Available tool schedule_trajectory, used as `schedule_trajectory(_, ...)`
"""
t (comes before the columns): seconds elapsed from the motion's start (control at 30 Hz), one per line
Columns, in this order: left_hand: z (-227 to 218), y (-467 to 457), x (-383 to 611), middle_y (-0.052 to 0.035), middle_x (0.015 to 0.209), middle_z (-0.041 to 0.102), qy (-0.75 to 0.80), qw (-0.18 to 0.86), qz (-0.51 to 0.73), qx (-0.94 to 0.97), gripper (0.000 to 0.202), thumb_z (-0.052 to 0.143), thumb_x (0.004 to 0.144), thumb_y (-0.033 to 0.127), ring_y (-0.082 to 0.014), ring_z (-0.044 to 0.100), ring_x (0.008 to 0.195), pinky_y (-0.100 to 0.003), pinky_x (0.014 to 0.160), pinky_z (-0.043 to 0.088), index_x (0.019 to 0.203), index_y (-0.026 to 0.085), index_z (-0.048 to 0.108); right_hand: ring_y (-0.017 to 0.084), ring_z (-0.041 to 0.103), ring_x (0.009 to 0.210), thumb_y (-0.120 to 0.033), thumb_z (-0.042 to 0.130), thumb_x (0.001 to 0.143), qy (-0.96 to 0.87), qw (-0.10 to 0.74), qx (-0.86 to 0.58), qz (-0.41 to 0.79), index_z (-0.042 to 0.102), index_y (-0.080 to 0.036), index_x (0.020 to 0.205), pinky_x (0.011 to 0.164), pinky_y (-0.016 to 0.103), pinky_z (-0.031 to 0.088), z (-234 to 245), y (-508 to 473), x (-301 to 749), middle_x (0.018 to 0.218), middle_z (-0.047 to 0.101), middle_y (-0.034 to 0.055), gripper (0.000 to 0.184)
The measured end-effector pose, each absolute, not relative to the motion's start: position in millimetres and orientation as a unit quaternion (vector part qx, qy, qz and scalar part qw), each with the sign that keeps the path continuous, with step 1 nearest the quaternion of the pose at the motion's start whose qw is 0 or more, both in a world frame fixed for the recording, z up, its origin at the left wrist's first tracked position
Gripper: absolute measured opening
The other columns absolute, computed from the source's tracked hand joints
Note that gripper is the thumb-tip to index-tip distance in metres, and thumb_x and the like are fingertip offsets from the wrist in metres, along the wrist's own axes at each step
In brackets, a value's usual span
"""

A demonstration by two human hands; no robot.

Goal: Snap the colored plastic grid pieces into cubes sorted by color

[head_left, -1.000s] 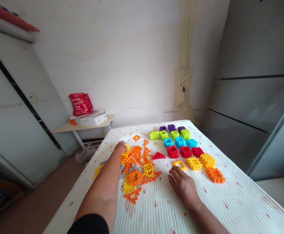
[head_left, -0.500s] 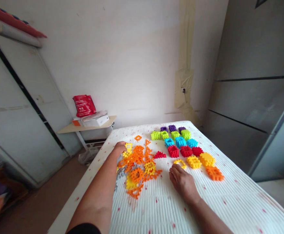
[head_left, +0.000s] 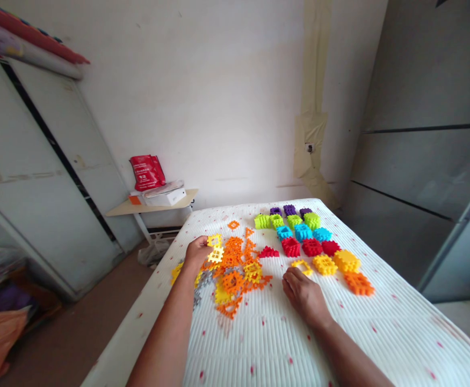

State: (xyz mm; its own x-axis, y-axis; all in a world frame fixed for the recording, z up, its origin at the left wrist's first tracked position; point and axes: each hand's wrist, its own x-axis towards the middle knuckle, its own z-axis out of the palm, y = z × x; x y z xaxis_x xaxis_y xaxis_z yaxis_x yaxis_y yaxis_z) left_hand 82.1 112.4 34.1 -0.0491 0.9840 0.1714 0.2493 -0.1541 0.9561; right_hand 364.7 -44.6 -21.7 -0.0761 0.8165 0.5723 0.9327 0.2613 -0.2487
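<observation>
- The two yellow, notch-edged, plastic-looking squares (head_left: 216, 255), flat and pierced with windows, are in your left hand (head_left: 197, 252), toward the left edge of the white, ribbed, red-flecked fabric cover (head_left: 270, 344).
- Just right of them spreads a jumble of thin, toothed orange pieces (head_left: 232, 247); grey toothed pieces (head_left: 206, 278) poke out along its near left side.
- Beyond your right hand (head_left: 305, 293) lies a yellow, notched open frame (head_left: 307, 265), with a blocky yellow stack (head_left: 324, 264) next to it and a toothed orange stack (head_left: 359, 284) nearer the cover's right edge.
- Rows of red stacks (head_left: 312, 247), blue stacks (head_left: 303, 233), lime-green stacks (head_left: 294, 222) and purple stacks (head_left: 289, 210) run back to the far edge.
- For moving, you have a strip of ribbed fabric between the jumble and your right hand, and a broad stretch nearer you.
- Your left thumb and fingers are pinched closed on the squares' left sides.
- Your right fingers curl down beside the frame; you cannot tell whether they touch it or hold anything.
</observation>
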Motion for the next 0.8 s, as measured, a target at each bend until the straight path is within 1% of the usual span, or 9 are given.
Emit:
schedule_trajectory(0.13,35.4,80.5,91.5,0.0017,0.067,0.060,0.512,0.368,0.550,0.548,0.032,0.059,0.053,0.028,-0.0128,0.056,0.060,-0.022,0.055,0.043,0.082,0.015,0.060,0.011,0.056,0.068,-0.022,0.031,0.092,-0.732,0.313,-0.599,-0.081,0.053,-0.019,0.072,0.061,0.021,0.037,-24.2,-42.8,364.0,0.079,0.057,0.0040,0.030)
schedule_trajectory(0.23,25.0,61.4,107.5,-0.0004,0.071,0.063,0.483,0.372,0.598,0.520,0.037,0.061,0.053,0.026,-0.0132,0.059,0.064,-0.022,0.059,0.046,0.088,0.014,0.061,0.011,0.054,0.067,-0.021,0.032,0.092,-0.740,0.306,-0.594,-0.074,0.053,-0.018,0.072,0.061,0.020,0.036,-28.3,-41.1,363.3,0.079,0.056,0.0035,0.029)
schedule_trajectory(0.37,-3.0,43.8,129.7,-0.0014,0.073,0.064,0.494,0.362,0.573,0.545,0.034,0.057,0.057,0.021,-0.0131,0.059,0.064,-0.024,0.061,0.048,0.090,0.014,0.063,0.010,0.052,0.065,-0.018,0.034,0.090,-0.765,0.268,-0.582,-0.061,0.053,-0.017,0.070,0.060,0.020,0.034,-30.5,-42.4,360.2,0.073,0.055,0.0023,0.027)
schedule_trajectory(0.43,-14.8,36.8,136.4,-0.0031,0.080,0.064,0.514,0.313,0.533,0.594,0.035,0.055,0.060,0.017,-0.0138,0.060,0.067,-0.027,0.067,0.050,0.094,0.016,0.063,0.010,0.052,0.064,-0.017,0.035,0.090,-0.784,0.237,-0.571,-0.059,0.054,-0.017,0.070,0.059,0.020,0.033,-29.3,-44.3,357.6,0.073,0.056,0.0021,0.027)
schedule_trajectory(0.5,-18.5,31.3,140.9,-0.0054,0.091,0.064,0.532,0.226,0.497,0.647,0.037,0.054,0.062,0.013,-0.0160,0.061,0.074,-0.032,0.075,0.050,0.097,0.018,0.063,0.010,0.052,0.065,-0.017,0.036,0.089,-0.800,0.207,-0.560,-0.055,0.055,-0.017,0.072,0.059,0.020,0.033,-26.8,-46.1,354.9,0.074,0.057,0.0024,0.026)
schedule_trajectory(0.6,-4.3,27.5,147.2,-0.0080,0.102,0.061,0.533,0.103,0.468,0.697,0.033,0.054,0.066,0.014,-0.0225,0.058,0.093,-0.040,0.089,0.045,0.097,0.021,0.065,0.010,0.053,0.067,-0.017,0.036,0.089,-0.807,0.180,-0.561,-0.048,0.056,-0.017,0.075,0.059,0.020,0.033,-22.1,-48.0,351.9,0.075,0.058,0.0027,0.025)
schedule_trajectory(0.67,12.0,24.9,149.4,-0.0081,0.101,0.062,0.513,0.073,0.479,0.708,0.028,0.055,0.068,0.017,-0.0251,0.055,0.100,-0.043,0.095,0.041,0.094,0.022,0.066,0.010,0.053,0.067,-0.017,0.037,0.089,-0.806,0.174,-0.564,-0.043,0.057,-0.017,0.075,0.060,0.020,0.034,-19.9,-48.5,351.2,0.076,0.059,0.0029,0.024)
schedule_trajectory(0.73,20.5,14.7,143.3,-0.0074,0.100,0.063,0.469,0.115,0.508,0.714,0.026,0.056,0.071,0.020,-0.0249,0.055,0.100,-0.044,0.094,0.041,0.094,0.022,0.066,0.010,0.053,0.068,-0.017,0.037,0.089,-0.806,0.171,-0.566,-0.036,0.057,-0.017,0.076,0.060,0.020,0.034,-19.2,-48.5,351.2,0.077,0.059,0.0029,0.024)
schedule_trajectory(0.8,8.0,-11.6,122.4,-0.0069,0.108,0.061,0.390,0.233,0.530,0.716,0.032,0.055,0.076,0.023,-0.0232,0.055,0.101,-0.040,0.090,0.045,0.107,0.022,0.062,0.010,0.053,0.068,-0.016,0.038,0.088,-0.806,0.170,-0.566,-0.032,0.057,-0.017,0.076,0.061,0.020,0.034,-19.9,-48.0,351.6,0.077,0.059,0.0026,0.022)
